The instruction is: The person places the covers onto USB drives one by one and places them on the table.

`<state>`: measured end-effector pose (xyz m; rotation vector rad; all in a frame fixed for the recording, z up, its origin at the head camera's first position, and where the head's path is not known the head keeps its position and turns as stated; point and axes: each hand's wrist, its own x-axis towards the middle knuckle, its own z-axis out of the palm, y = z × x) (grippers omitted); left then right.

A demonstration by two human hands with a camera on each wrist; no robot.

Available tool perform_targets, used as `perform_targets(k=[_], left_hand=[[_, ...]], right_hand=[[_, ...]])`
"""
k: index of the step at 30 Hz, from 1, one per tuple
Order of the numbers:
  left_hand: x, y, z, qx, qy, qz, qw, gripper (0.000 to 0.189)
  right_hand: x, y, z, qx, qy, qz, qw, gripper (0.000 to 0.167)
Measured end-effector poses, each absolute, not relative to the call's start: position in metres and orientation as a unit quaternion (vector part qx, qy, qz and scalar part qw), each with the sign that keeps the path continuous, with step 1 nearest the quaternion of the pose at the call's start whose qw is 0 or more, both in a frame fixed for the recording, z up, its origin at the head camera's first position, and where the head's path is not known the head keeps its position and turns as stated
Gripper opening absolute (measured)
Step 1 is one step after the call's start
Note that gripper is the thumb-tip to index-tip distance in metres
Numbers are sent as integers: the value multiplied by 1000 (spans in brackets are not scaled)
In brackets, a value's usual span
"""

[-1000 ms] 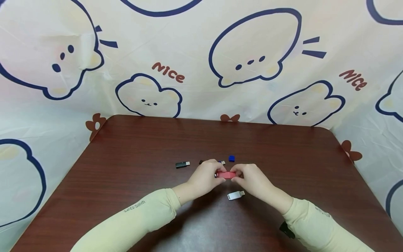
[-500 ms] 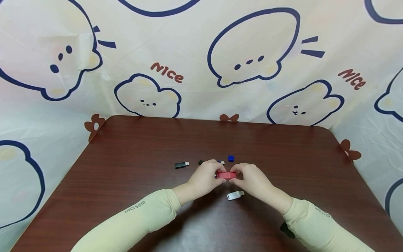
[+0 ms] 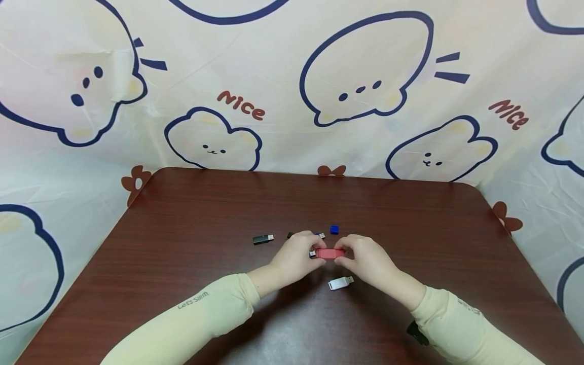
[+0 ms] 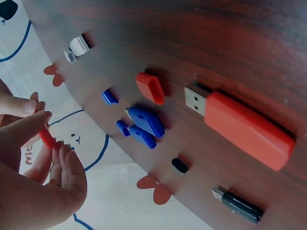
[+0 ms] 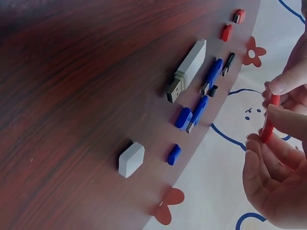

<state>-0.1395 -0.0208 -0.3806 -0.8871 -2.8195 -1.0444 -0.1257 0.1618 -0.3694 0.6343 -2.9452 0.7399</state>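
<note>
My left hand (image 3: 294, 256) and my right hand (image 3: 365, 256) meet at the middle of the table, each pinching one end of a red USB stick (image 3: 330, 253). Fingertips cover part of it in both wrist views. Below my hands lie another red USB stick (image 4: 249, 129), its metal connector bare, and a red cap (image 4: 150, 88). Also under them are two blue USB sticks (image 4: 145, 120) with a blue cap (image 5: 183, 118) next to them. A second blue cap (image 3: 334, 229) sits just beyond my right fingers. Nearer me rests a white USB stick (image 3: 340, 283), with a white cap (image 5: 132, 159) beside it.
A black USB stick (image 3: 263, 239) lies left of my left hand, with a small black cap (image 4: 180, 166) close by. The dark brown table (image 3: 205, 213) ends at a printed cloth (image 3: 283, 61) behind and at the sides.
Both hands stay in nearly the same place. The held red stick has shifted slightly right, so more of the metal connector left of it shows. The loose pieces have not moved.
</note>
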Motion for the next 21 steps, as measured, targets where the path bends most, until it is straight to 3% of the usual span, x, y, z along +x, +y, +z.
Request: perform_targets(k=[21], left_hand=[[-140,-19,-381,-282,-899,-336,-10,14]], right_hand=[[-126,158,-370,229,-961,148,53,16]])
